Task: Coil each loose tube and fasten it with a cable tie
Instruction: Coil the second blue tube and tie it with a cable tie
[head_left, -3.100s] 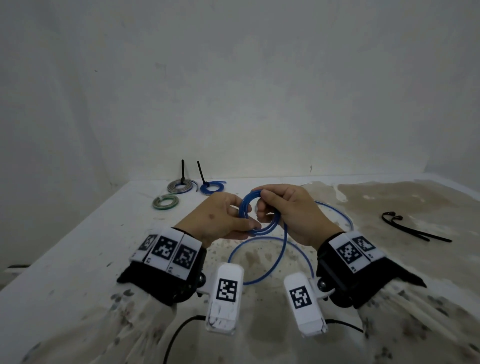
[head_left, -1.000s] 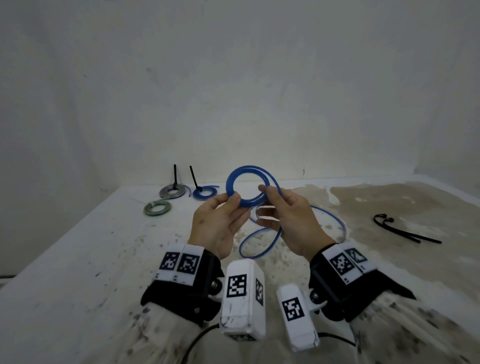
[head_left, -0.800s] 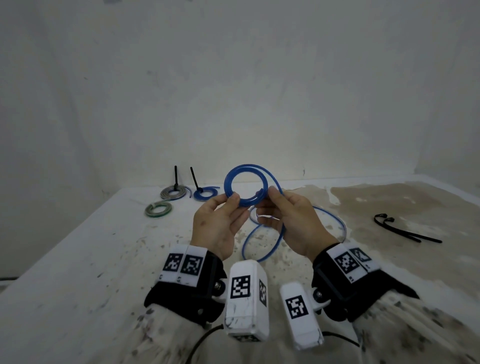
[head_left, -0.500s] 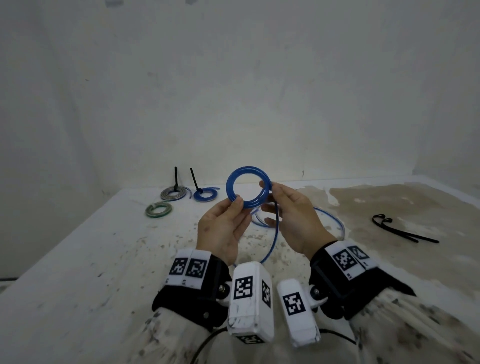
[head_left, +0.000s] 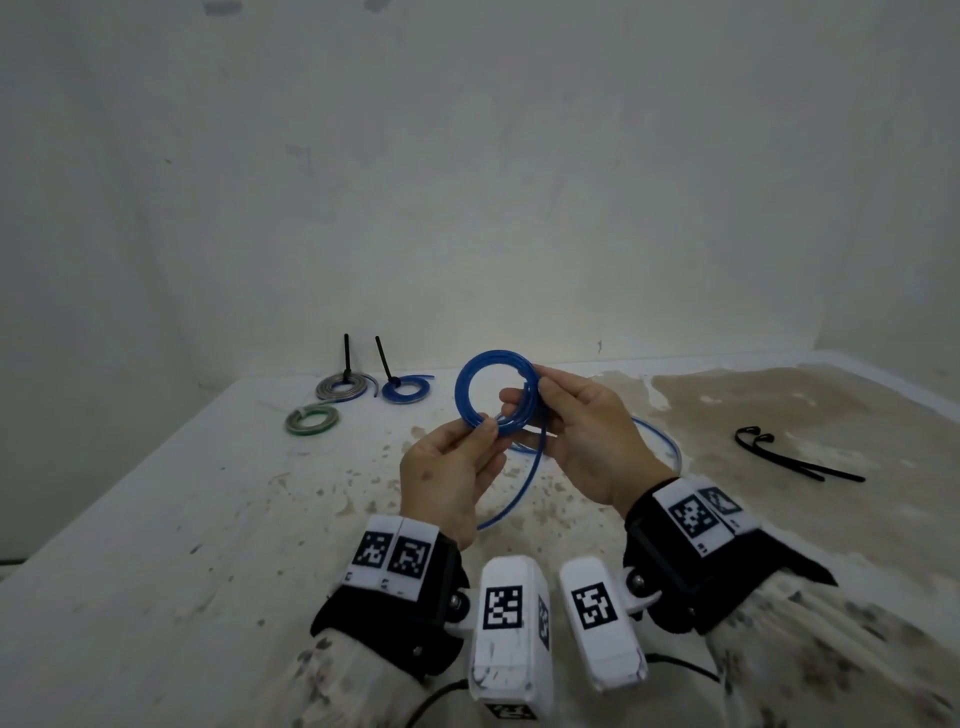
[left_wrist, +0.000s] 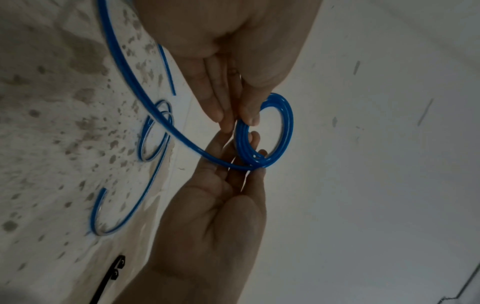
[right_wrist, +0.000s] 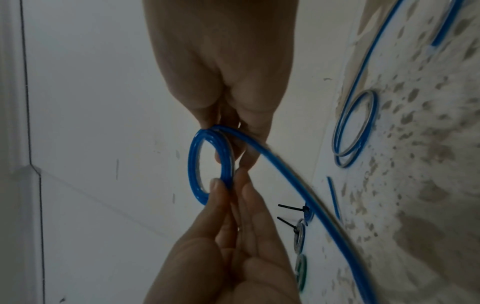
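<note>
Blue tube (head_left: 470, 373): thin, glossy plastic, several turns wound into a compact ring, held upright in air above worktop (head_left: 156, 545), approx. centre. One free strand ran from ring's lower right, down between the wrists and back onto worktop; more loose blue loops lay flat behind hands. L hand (head_left: 447, 478): thumb and fingers (left_wrist: 250, 115) pinched ring's lower edge. R hand (head_left: 587, 441): fingers curled on ring's right side where strand left it. Misc. on worktop: tied coils far left, i.e. grey coil (head_left: 340, 388), small blue coil (head_left: 405, 391), green coil (head_left: 311, 420); spare black cable ties (head_left: 795, 460) well apart at right.
</note>
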